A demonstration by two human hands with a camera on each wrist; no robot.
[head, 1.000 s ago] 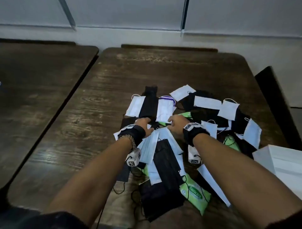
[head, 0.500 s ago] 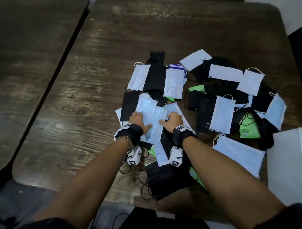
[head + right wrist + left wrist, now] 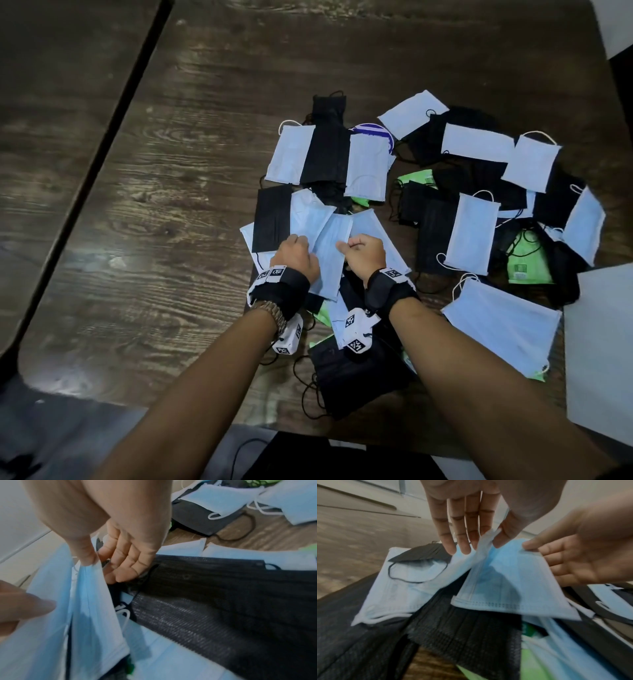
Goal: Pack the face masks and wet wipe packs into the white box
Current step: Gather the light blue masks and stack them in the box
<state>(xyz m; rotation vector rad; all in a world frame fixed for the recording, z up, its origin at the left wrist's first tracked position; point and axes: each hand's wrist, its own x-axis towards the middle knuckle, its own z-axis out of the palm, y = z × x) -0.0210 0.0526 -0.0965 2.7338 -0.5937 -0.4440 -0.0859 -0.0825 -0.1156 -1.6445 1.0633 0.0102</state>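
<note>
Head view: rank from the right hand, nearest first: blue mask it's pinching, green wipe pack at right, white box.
From the right hand:
1. Blue mask, pinched, just left of it.
2. Green wipe pack, farther right, amid black masks.
3. White box, far right table edge.

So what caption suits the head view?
Both hands gather blue face masks from a pile on a wooden table.
</note>
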